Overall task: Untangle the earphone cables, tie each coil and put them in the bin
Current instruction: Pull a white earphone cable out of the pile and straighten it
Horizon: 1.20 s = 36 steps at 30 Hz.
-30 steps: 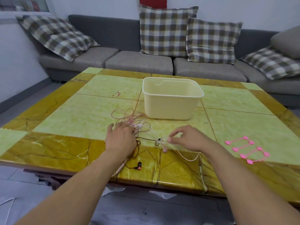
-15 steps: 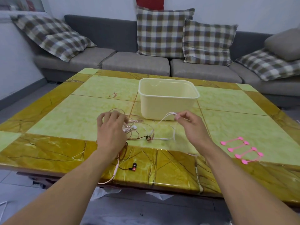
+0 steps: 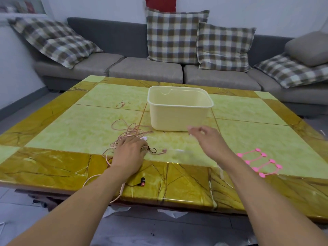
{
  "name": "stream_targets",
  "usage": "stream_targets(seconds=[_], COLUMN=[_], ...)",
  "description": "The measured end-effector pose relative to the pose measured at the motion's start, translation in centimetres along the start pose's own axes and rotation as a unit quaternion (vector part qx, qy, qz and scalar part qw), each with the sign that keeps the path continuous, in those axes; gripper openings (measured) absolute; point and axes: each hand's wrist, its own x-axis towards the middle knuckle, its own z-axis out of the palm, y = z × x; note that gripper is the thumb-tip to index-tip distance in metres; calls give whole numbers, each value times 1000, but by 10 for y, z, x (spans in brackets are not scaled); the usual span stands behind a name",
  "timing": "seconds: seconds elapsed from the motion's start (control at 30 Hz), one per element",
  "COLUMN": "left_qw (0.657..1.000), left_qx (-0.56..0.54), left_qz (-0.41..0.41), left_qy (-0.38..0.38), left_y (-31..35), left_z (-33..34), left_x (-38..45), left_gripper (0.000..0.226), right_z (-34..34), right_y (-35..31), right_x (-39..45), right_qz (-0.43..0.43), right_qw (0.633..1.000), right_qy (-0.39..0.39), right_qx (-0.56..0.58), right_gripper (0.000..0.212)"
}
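Half the cable tangle (image 3: 131, 137) under left hand (image 3: 128, 153)

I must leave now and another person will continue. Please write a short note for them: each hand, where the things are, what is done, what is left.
Left hand: presses down on the tangled earphone cables at the near side of the table; whether the fingers grip a cable is hidden.
Right hand: raised in front of the bin, blurred; a thin white cable may be in its fingers, I cannot tell.
One red earbud lies near the table edge.
Pink ties lie unused at the right.
Done: nothing shows in the bin.
Left: untangle, tie each coil, put them in the bin.
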Motion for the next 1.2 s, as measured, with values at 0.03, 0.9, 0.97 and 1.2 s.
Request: stream_targets(seconds=[0.03,0.9,0.97,1.2], left_qw=[1000,990,984,980], left_qx=[-6,-49,-88,-92], left_qz=[-1,-95,-116,-160], left_qy=[3,87,107,74], left_y=[-2,-7,-6,-26], left_z=[1,-7,-9,-7], left_x=[-1,-5,-4,-8], left_gripper=[26,64,65,45], right_z=[5,3,0,-23], right_y=[7,-35,-40,-15], right_x=[0,-8,-6,7], right_qz=[1,-133,-96,-4], right_qw=[995,923,851,789], right_qy=[-17,-2,-7,67], right_qx=[-94,360,517,611], right_gripper=[41,24,30,37])
